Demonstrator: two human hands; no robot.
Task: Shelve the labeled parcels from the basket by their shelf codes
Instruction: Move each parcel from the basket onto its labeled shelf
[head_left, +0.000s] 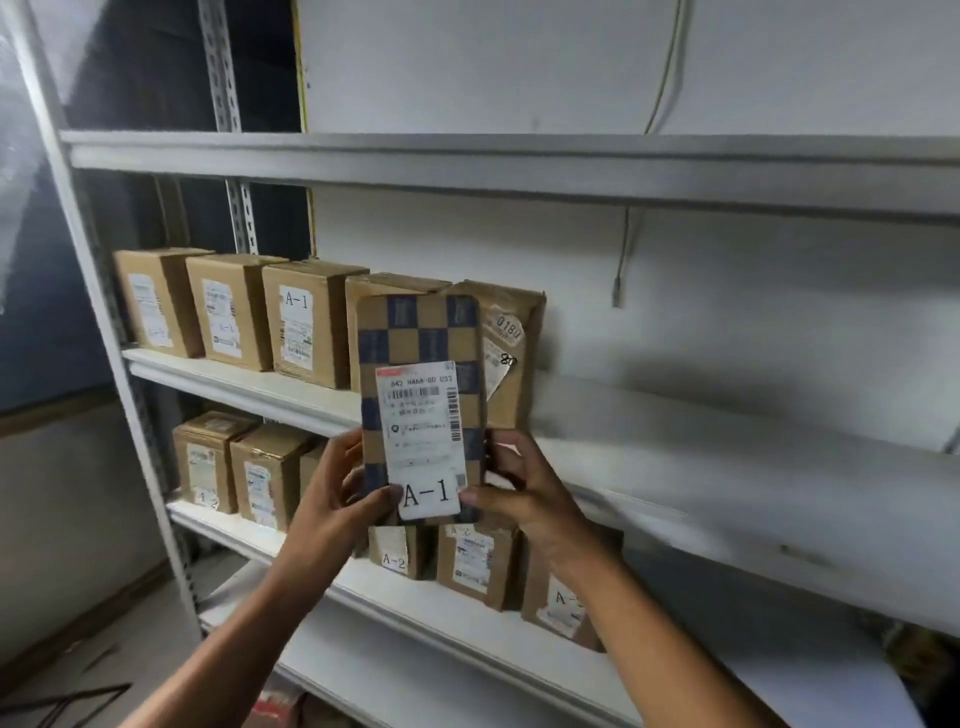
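Two hands on one box here: the checkered parcel, brown with dark blue squares, is held upright in front of the A-1 shelf, its bottom end lower than that shelf's front edge. Its white label faces the camera and reads "A-1" at the bottom. The left hand grips the lower left edge, thumb on the front by the label's corner, fingers curled behind. The right hand pinches the lower right edge the same way, thumb in front.

Behind it a row of brown boxes sits along the left part of that shelf, one marked "A-1", ending in a wrinkled paper-wrapped package just right of the held parcel. The shelf below carries boxes tagged "A-2".
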